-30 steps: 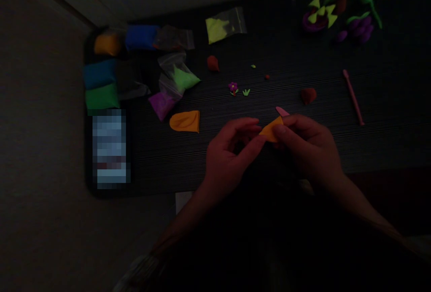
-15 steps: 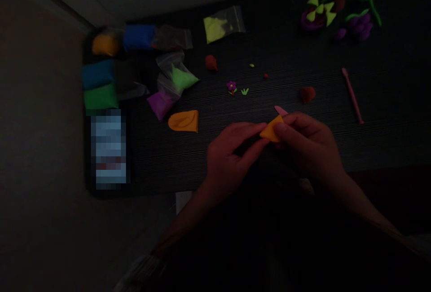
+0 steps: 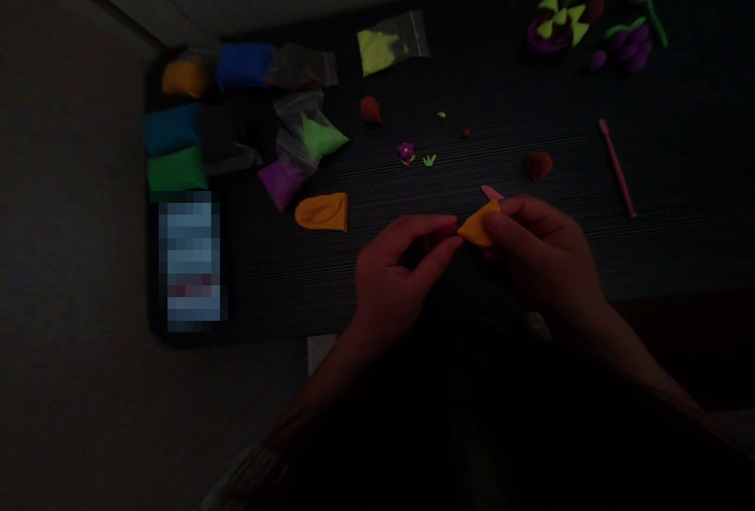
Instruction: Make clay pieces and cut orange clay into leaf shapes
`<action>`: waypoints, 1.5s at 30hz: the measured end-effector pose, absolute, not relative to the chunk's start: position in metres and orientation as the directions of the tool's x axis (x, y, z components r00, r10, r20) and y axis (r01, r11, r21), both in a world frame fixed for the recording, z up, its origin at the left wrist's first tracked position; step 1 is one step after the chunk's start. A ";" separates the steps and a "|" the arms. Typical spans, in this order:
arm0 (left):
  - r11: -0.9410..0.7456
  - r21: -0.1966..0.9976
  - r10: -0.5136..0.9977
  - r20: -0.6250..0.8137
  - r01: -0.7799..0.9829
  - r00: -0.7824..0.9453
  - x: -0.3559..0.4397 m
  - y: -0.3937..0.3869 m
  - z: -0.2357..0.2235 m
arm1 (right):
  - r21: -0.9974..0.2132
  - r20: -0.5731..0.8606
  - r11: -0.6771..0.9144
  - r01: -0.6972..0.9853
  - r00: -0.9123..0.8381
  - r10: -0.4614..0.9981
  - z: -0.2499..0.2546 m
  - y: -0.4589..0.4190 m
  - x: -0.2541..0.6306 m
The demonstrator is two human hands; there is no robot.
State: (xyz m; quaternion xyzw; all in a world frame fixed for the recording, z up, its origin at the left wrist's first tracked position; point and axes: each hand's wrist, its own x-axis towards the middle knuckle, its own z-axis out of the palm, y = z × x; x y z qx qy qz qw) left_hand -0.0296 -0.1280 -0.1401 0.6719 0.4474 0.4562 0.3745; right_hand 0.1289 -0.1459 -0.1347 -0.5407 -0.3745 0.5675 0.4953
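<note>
My right hand (image 3: pixel 548 251) is closed on an orange piece of modelling clay (image 3: pixel 479 226), its thumb pressed on the face. The piece tapers to a point on its left side. At that point are the thumb and fingertips of my left hand (image 3: pixel 406 259), pinched loosely around the tip. Behind the right fingers, a pink flat-ended tool (image 3: pixel 491 193) is partly hidden. A second orange clay piece (image 3: pixel 322 212), flat with one rounded end, lies to the left. Close by are a small purple clay flower (image 3: pixel 405 152) and a tiny green leaf piece (image 3: pixel 429 160).
Brown-red lumps (image 3: pixel 538 166) and a pink stick tool (image 3: pixel 617 169) lie on the dark table (image 3: pixel 265 275). Bagged clay (image 3: pixel 244 65) and a lit phone (image 3: pixel 192 259) are at the left. Finished clay shapes, including purple grapes (image 3: pixel 630 45), stand at the back right. The light is dim.
My left fingers have drawn slightly left along the clay, to its tip. The left end of the clay looks more pointed, and my right hand has barely moved.
</note>
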 end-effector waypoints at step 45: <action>-0.250 0.957 0.935 0.200 0.145 0.292 -0.034 -0.128 -0.136 | -0.984 -0.178 -0.179 0.020 0.065 0.982 -0.132 -0.145 0.128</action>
